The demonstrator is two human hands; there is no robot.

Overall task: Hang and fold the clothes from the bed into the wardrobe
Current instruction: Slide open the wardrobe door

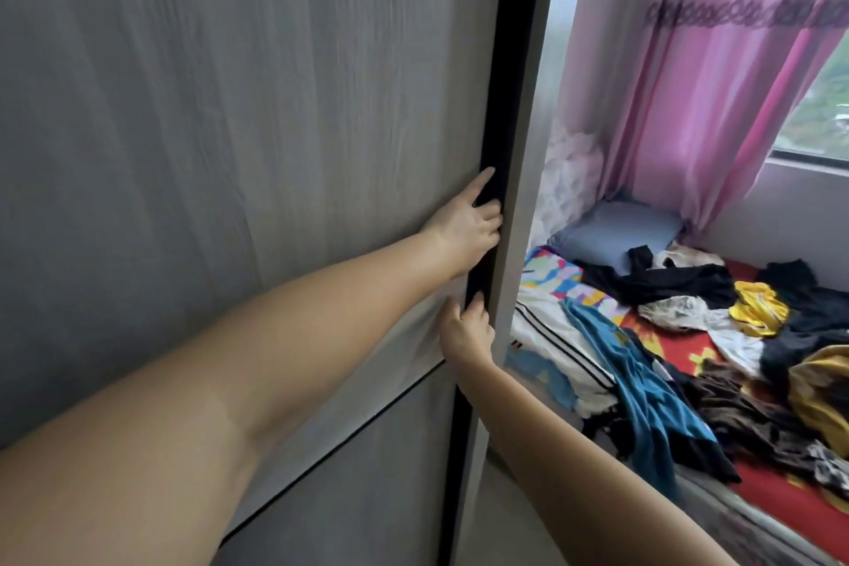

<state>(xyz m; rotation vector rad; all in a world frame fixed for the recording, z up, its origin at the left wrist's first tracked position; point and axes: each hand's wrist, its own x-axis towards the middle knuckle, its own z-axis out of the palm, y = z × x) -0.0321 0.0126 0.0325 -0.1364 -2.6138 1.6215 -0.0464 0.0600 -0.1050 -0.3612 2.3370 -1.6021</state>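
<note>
At wardrobe door edge — hands gripping

Grey woodgrain wardrobe door shut, mixed crumpled clothes heaped loose on bed

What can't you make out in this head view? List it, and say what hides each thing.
- Wardrobe inside: hidden behind the wardrobe door; only a dark gap shows at its edge.
- Left hand and right hand: fingertips tucked into that gap, so the grip is unclear.
- Clothes on the bed: tangled, and cut off by the right edge.
- Outside the window: blurred, partly covered by the pink curtain.
</note>
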